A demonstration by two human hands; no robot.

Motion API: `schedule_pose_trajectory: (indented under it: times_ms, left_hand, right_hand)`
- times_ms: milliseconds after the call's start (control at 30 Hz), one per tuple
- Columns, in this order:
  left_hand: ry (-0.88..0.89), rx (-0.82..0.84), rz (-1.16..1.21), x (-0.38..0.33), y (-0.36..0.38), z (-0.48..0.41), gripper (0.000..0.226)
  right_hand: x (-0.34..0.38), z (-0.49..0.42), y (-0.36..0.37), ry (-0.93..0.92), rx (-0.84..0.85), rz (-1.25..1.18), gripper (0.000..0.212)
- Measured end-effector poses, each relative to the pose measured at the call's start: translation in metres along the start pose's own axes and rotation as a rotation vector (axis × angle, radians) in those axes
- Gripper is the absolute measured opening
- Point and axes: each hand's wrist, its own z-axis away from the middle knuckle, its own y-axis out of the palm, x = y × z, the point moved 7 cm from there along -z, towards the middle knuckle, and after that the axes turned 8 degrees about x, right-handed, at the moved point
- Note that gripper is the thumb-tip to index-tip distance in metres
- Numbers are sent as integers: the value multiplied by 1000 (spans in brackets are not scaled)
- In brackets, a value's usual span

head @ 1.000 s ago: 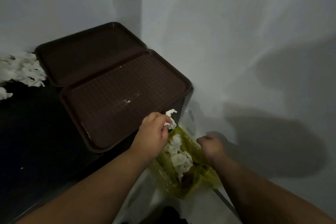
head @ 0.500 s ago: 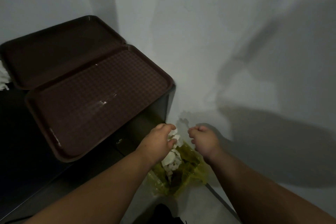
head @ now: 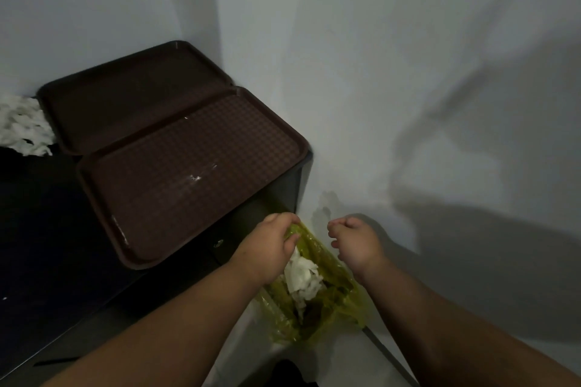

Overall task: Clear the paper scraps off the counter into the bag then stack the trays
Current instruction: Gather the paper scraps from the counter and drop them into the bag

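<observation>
Paper scraps (head: 300,273) lie bunched inside the yellow-green bag (head: 333,311).

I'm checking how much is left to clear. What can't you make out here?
Head view, paper pile: cut off by the left edge, so its extent is unknown.
Head view, right hand: curled fingers hide whether it pinches the bag.
Head view, counter: too dim to spot small scraps.
Head view, bag's inside: the left hand, gripping its rim, and folds cover much of it.
</observation>
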Motion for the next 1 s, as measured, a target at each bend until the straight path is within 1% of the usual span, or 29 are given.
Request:
schedule_pose_trajectory:
  times_ms: [167, 267, 433, 567, 667, 833, 1000]
  left_hand:
    - [89, -118, -48, -32, -34, 17, 31]
    - [126, -205, -41, -48, -61, 29, 29]
    - [135, -342, -43, -49, -109, 57, 27]
    - [78, -404, -47, -22, -147, 92, 27]
    - [19, -446, -53, 9, -176, 123, 26]
    - [-123, -553, -21, 70, -224, 183, 29]
    - [-222, -609, 16, 133, -261, 246, 30]
  right_hand:
    - [39, 12, 8, -92, 15, -32, 8]
    - [67, 21, 9, -142, 26, -39, 10]
    - [108, 39, 26, -234, 42, -26, 9]
    - [133, 51, 60, -271, 79, -24, 10]
    - [154, 62, 100, -304, 121, -4, 10]
    - [187, 93, 188, -368, 256, 76, 10]
    - [205, 123, 278, -394, 375, 132, 11]
